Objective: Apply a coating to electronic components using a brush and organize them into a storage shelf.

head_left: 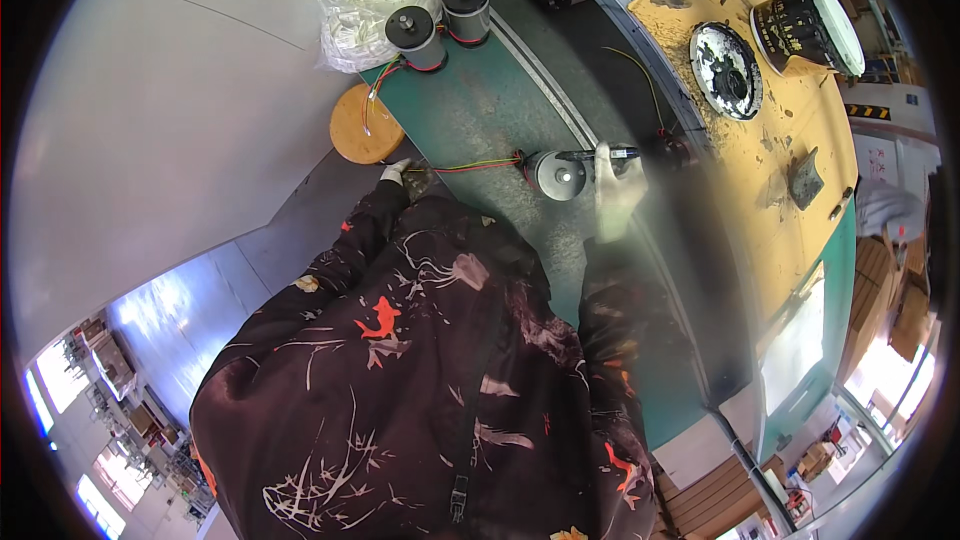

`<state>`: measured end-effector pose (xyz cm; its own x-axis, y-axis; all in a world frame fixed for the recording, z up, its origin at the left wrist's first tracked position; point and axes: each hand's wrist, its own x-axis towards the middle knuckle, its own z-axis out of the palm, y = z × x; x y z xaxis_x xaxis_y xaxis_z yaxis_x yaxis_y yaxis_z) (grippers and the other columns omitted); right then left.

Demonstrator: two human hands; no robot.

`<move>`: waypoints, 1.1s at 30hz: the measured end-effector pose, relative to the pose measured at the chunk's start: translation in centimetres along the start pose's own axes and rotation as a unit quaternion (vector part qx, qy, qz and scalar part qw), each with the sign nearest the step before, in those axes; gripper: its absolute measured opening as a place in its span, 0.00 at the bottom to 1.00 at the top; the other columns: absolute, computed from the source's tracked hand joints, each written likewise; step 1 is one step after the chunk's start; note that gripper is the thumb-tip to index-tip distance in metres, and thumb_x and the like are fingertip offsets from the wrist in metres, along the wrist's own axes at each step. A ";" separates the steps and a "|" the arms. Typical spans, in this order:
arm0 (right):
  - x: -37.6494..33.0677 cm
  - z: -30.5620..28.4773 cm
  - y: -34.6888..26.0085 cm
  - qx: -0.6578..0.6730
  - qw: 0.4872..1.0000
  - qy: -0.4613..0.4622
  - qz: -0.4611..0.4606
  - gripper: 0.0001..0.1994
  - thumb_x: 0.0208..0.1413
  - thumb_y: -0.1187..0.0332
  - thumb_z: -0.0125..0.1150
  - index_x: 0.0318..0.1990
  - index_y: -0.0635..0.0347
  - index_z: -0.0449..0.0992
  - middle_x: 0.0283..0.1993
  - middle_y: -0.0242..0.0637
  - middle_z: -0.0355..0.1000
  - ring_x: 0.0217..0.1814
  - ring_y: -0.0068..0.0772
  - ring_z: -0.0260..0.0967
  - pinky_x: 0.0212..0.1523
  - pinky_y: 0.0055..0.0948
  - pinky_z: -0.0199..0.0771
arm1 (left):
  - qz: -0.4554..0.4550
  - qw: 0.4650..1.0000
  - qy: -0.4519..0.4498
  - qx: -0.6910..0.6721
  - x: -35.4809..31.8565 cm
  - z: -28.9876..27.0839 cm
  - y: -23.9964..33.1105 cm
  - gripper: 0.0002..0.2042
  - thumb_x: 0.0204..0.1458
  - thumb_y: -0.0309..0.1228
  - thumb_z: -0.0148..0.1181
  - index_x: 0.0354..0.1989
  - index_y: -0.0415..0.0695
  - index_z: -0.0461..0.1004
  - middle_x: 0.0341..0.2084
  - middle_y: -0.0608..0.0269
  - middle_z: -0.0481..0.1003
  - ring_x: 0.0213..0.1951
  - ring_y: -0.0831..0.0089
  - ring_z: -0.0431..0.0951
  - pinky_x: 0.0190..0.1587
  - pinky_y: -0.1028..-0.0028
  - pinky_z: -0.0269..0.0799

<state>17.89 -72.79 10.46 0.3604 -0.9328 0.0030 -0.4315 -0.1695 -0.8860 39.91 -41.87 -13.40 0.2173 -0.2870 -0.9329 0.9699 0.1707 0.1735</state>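
A grey cylindrical motor [546, 180] with a pale round end face sits on the green bench in front of me. Red and yellow-green wires [470, 167] run from it leftward to the bench edge. There my left hand [396, 172], in a whitish glove, is closed at the wire ends; its fingers are small in view. My right hand [620, 190], also gloved, is just right of the motor. It grips a slim black marker-like tool [580, 154] lying across the motor's upper edge. Blur hides part of my right forearm.
Two upright black-topped motors [412, 30] with wires stand beyond, beside a clear bag of small white pieces [375, 5]. A round wooden stool top [362, 125] is near my left hand. Right, a yellow board [790, 170] holds a black-smeared lid [726, 70] and a tub [800, 28].
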 end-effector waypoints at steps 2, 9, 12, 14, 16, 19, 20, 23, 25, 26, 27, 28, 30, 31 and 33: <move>-0.1 -0.1 0.1 0.013 0.999 0.022 -0.047 0.10 0.55 0.65 0.66 0.32 0.62 0.75 0.20 0.27 0.70 0.19 0.15 0.62 0.22 0.22 0.64 | 0.003 0.999 0.004 0.035 -0.2 0.5 0.0 0.14 0.60 0.41 0.52 0.36 0.43 0.75 0.34 0.51 0.80 0.37 0.54 0.80 0.42 0.54 0.76; 3.4 -8.3 -9.3 0.005 0.970 0.094 -0.225 0.06 0.56 0.70 0.65 0.37 0.63 0.77 0.30 0.30 0.73 0.29 0.18 0.67 0.30 0.20 0.69 | 0.025 0.998 0.044 0.035 1.3 -1.5 0.1 0.13 0.59 0.42 0.52 0.36 0.45 0.76 0.33 0.53 0.80 0.35 0.57 0.81 0.39 0.56 0.76; 6.5 -12.3 -15.0 0.070 0.948 0.236 -0.200 0.09 0.58 0.68 0.63 0.35 0.66 0.76 0.27 0.36 0.74 0.24 0.18 0.67 0.25 0.19 0.65 | 0.060 0.993 0.057 0.080 2.3 -2.9 -0.2 0.11 0.57 0.39 0.55 0.38 0.43 0.73 0.30 0.54 0.78 0.32 0.54 0.79 0.37 0.54 0.78; 9.2 -13.8 -15.0 0.081 0.949 0.245 -0.183 0.11 0.58 0.65 0.65 0.35 0.67 0.76 0.25 0.33 0.73 0.22 0.18 0.66 0.23 0.19 0.64 | 0.052 0.994 0.053 0.077 3.4 -4.7 0.1 0.11 0.57 0.39 0.55 0.37 0.43 0.73 0.29 0.55 0.78 0.31 0.55 0.79 0.35 0.55 0.78; 11.0 -14.1 -14.6 0.062 0.961 0.206 -0.173 0.13 0.57 0.63 0.66 0.35 0.67 0.76 0.26 0.31 0.73 0.21 0.16 0.65 0.24 0.18 0.64 | 0.044 0.995 0.069 0.059 4.7 -6.4 0.4 0.10 0.58 0.38 0.54 0.35 0.43 0.73 0.27 0.55 0.78 0.29 0.56 0.79 0.31 0.58 0.77; 12.2 -14.1 -13.9 -0.008 0.976 0.175 -0.126 0.13 0.56 0.62 0.68 0.35 0.65 0.77 0.25 0.28 0.72 0.22 0.15 0.63 0.24 0.19 0.64 | 0.014 0.998 0.039 0.051 5.6 -7.4 0.6 0.10 0.58 0.37 0.53 0.35 0.44 0.73 0.26 0.53 0.78 0.25 0.57 0.78 0.28 0.59 0.77; 13.3 -14.4 -12.6 0.000 0.976 0.154 -0.152 0.13 0.56 0.62 0.68 0.34 0.65 0.77 0.25 0.28 0.72 0.23 0.15 0.64 0.25 0.19 0.64 | 0.015 0.997 0.064 0.047 5.9 -7.1 0.5 0.09 0.59 0.37 0.52 0.35 0.44 0.72 0.25 0.52 0.78 0.23 0.57 0.78 0.26 0.60 0.76; 13.3 -14.2 -11.8 -0.043 0.959 0.190 -0.205 0.13 0.56 0.62 0.68 0.34 0.65 0.77 0.26 0.29 0.73 0.23 0.16 0.65 0.25 0.19 0.65 | 0.024 0.994 0.069 0.078 5.8 -6.3 0.4 0.09 0.59 0.37 0.53 0.36 0.44 0.72 0.24 0.53 0.78 0.23 0.58 0.77 0.25 0.60 0.75; 10.9 -13.2 -13.2 0.005 0.954 0.216 -0.209 0.11 0.56 0.65 0.67 0.35 0.65 0.77 0.26 0.31 0.74 0.24 0.16 0.65 0.26 0.18 0.66 | 0.038 0.993 0.080 0.079 5.6 -7.9 0.7 0.09 0.59 0.37 0.52 0.37 0.45 0.72 0.24 0.53 0.77 0.22 0.58 0.77 0.24 0.60 0.75; 8.5 -13.0 -14.1 0.059 0.954 0.217 -0.198 0.10 0.56 0.66 0.67 0.36 0.65 0.77 0.25 0.30 0.73 0.24 0.15 0.65 0.26 0.17 0.66 | 0.045 0.992 0.077 0.088 5.6 -8.1 0.5 0.08 0.59 0.37 0.52 0.38 0.46 0.72 0.23 0.54 0.77 0.22 0.58 0.76 0.24 0.61 0.74; 6.2 -13.4 -14.6 0.106 0.949 0.229 -0.188 0.09 0.56 0.67 0.66 0.36 0.66 0.77 0.25 0.29 0.72 0.23 0.15 0.65 0.26 0.17 0.65 | 0.037 0.992 0.075 0.097 6.2 -7.5 0.3 0.08 0.59 0.37 0.52 0.38 0.46 0.72 0.23 0.54 0.77 0.22 0.58 0.76 0.24 0.61 0.74; 5.1 -11.7 -13.5 0.048 0.951 0.209 -0.222 0.08 0.56 0.68 0.66 0.36 0.64 0.77 0.24 0.27 0.71 0.23 0.14 0.64 0.25 0.17 0.64 | 0.044 0.992 0.084 0.084 5.7 -8.6 0.5 0.08 0.59 0.37 0.52 0.39 0.47 0.73 0.24 0.54 0.77 0.22 0.58 0.76 0.24 0.60 0.74; 2.7 -8.5 -8.9 -0.014 0.966 0.131 -0.222 0.07 0.55 0.69 0.66 0.36 0.63 0.77 0.23 0.24 0.69 0.23 0.13 0.61 0.24 0.17 0.63 | 0.043 0.992 0.086 0.077 6.1 -9.0 0.2 0.07 0.59 0.37 0.52 0.40 0.49 0.73 0.24 0.55 0.76 0.22 0.59 0.76 0.25 0.59 0.74; 1.5 -7.4 -6.2 -0.016 0.980 0.075 -0.182 0.07 0.55 0.69 0.66 0.36 0.62 0.76 0.22 0.23 0.68 0.23 0.12 0.59 0.24 0.17 0.62 | 0.045 0.992 0.089 0.078 5.8 -7.7 0.0 0.08 0.60 0.37 0.52 0.40 0.47 0.72 0.25 0.52 0.77 0.24 0.56 0.77 0.26 0.58 0.75; -0.2 -5.6 -1.0 -0.001 0.992 0.102 -0.075 0.07 0.54 0.69 0.67 0.35 0.62 0.76 0.22 0.22 0.67 0.22 0.12 0.57 0.23 0.17 0.60 | 0.055 0.990 0.101 0.081 4.5 -5.5 -0.1 0.10 0.60 0.37 0.51 0.41 0.43 0.71 0.27 0.46 0.78 0.27 0.50 0.79 0.28 0.56 0.77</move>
<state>13.60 -74.22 13.92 0.2460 -0.9420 0.2284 -0.3868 -0.3114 -0.8680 40.22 -38.02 -19.34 0.3122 -0.0785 -0.9468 0.9500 0.0330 0.3105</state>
